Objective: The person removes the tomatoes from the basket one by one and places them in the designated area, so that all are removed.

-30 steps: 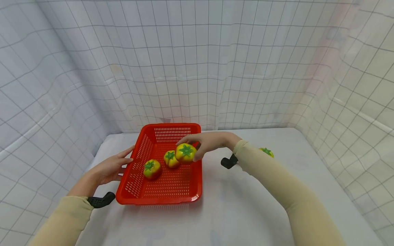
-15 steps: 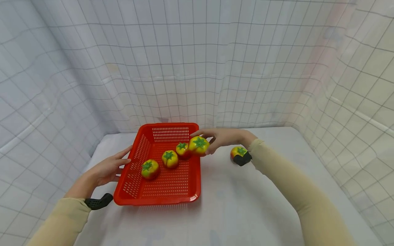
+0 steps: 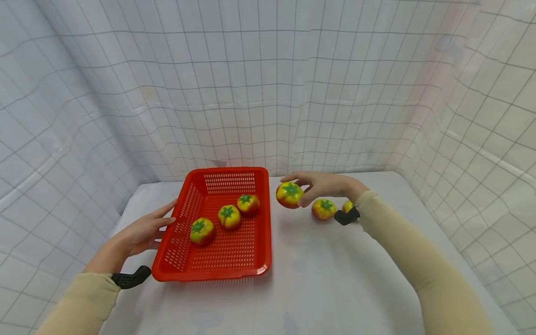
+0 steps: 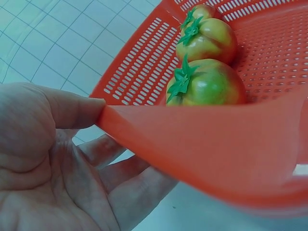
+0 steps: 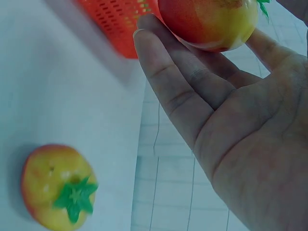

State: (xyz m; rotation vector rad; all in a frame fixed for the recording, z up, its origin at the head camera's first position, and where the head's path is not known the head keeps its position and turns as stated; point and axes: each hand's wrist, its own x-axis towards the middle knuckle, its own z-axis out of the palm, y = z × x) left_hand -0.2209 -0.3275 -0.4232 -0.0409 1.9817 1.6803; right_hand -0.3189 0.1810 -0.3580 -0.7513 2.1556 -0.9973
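Observation:
My left hand (image 3: 142, 234) grips the left rim of a red perforated plastic basket (image 3: 268, 232); in the left wrist view the thumb lies at the rim's edge and the other fingers are beneath it. Inside the basket are three yellow-red tomatoes with green star-shaped tops: a left one (image 3: 203, 231), a middle one (image 3: 229, 217) and one farther back (image 3: 249, 204). To the right of the basket, my right hand (image 3: 328, 185) holds another tomato (image 3: 289, 194) between thumb and fingers, raised over the table. The right wrist view shows this held tomato (image 5: 209, 19) at the fingers.
Right of the held tomato, another tomato (image 3: 324, 209) sits on the white table (image 3: 326, 279). One more (image 3: 347, 206) is partly hidden by the black wrist camera (image 3: 346, 216). Grid-patterned white curtains (image 3: 251, 93) surround the table's back and sides.
My right hand has moved right with its tomato, from over the basket to beyond its right rim. The back tomato in the basket has come into sight. The left hand stays at the rim.

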